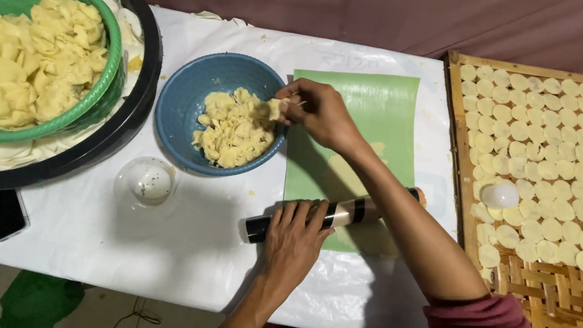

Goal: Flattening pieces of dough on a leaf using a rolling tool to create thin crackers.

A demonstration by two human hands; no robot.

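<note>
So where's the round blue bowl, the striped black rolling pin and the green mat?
round blue plastic bowl (pixel 178 108), head view, bare inner wall
striped black rolling pin (pixel 347 212), head view, middle band
flat green mat (pixel 374 104), head view, bare upper part

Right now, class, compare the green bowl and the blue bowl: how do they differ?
The green bowl sits inside a black tub and is heaped high with pale yellow dough pieces; the blue bowl stands directly on the white sheet, holding a smaller, lower pile. The right hand reaches into the blue bowl; no hand is at the green bowl. Both are round and hold the same dough.
</note>
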